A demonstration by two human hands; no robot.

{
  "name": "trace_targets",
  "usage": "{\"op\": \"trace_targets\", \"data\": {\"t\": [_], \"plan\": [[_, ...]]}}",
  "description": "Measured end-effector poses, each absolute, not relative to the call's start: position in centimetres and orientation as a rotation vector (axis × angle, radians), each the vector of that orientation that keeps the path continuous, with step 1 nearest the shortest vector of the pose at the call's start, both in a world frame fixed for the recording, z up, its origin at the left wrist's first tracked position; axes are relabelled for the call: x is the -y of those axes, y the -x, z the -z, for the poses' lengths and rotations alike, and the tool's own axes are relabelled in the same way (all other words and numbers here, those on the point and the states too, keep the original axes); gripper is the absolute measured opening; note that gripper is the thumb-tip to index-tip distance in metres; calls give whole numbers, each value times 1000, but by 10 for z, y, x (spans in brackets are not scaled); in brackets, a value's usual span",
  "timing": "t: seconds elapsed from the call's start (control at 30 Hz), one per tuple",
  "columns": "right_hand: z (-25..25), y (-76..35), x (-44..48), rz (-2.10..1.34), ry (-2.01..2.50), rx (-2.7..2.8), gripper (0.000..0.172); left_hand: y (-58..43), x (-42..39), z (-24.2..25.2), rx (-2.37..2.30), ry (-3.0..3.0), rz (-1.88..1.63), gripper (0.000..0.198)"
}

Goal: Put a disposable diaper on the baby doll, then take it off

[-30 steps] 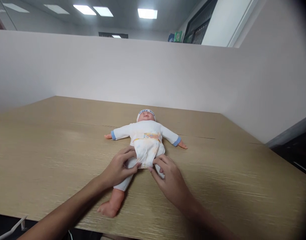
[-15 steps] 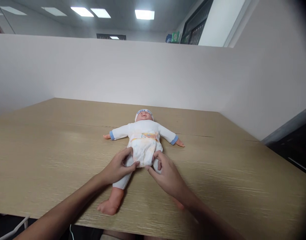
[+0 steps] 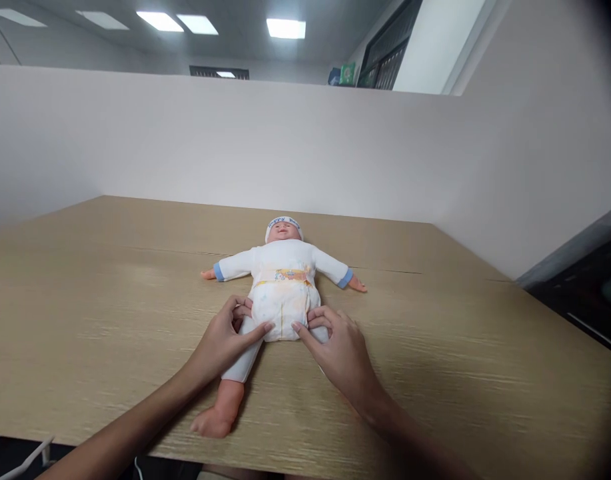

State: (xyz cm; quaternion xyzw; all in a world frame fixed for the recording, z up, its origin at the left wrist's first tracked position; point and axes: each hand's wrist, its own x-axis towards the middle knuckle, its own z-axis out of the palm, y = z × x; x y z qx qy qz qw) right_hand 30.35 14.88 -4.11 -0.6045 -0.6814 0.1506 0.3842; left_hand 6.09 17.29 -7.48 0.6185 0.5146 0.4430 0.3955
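Observation:
A baby doll (image 3: 284, 254) in a white outfit with blue cuffs lies on its back, arms spread and head away from me. Around its hips is a white diaper (image 3: 280, 308) with an orange patterned band at the waist. My left hand (image 3: 226, 340) grips the diaper's left leg edge, thumb at the bottom and fingers up by the hip. On the opposite edge, my right hand (image 3: 341, 350) holds the diaper the same way, fingers curled over the leg opening. My right forearm hides the doll's foot on that side; the other bare foot (image 3: 220, 410) shows.
The doll rests on a wide wooden table (image 3: 135, 320). Behind it stands a pale partition wall (image 3: 265, 143). A black glossy object (image 3: 585, 280) is at the right edge, and a white tube-like frame (image 3: 28, 460) shows below the table's front left.
The diaper's front looks smoother and more spread, its centre line straighter. My fingers have moved slightly down and outward along its leg edges. The view has shifted a little.

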Motion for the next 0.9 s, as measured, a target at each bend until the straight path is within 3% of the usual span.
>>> {"op": "trace_targets", "data": {"t": [0.23,0.47,0.73,0.9], "plan": [[39,-300,-145,-430,1513,1756,14,-55,-169,59,-1334,-1685,-996,45],[38,-302,-139,-477,1591,1719,17,-45,-194,46,-1025,-1488,-801,48],[32,-288,-149,-603,1462,1826,16,-38,-210,42,-951,-1419,-806,57],[40,-296,-157,-688,1483,1784,21,-36,-212,49,-895,-1375,-853,52]]}}
